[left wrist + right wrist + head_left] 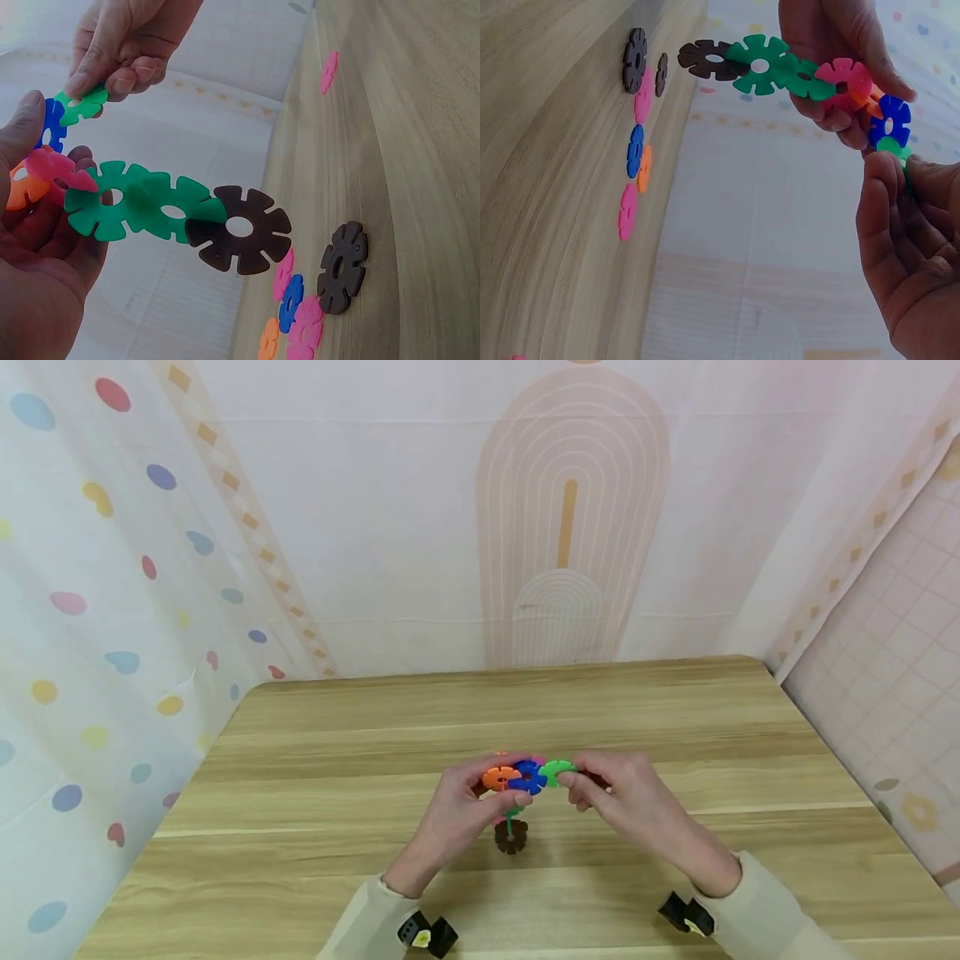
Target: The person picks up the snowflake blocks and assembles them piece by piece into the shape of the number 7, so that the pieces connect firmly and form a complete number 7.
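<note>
Both hands hold a chain of plastic snowflake discs above the wooden table. My left hand grips the orange disc and a pink disc, with the thumb by the blue disc. My right hand pinches the light green end disc slotted into the blue one. From the left hand hang two green discs and a dark brown disc, the brown one lowest.
Loose discs lie on the table under the hands: dark brown ones, pink, blue, orange, and another pink. A single pink disc lies farther off. Patterned cloth walls surround the table on three sides.
</note>
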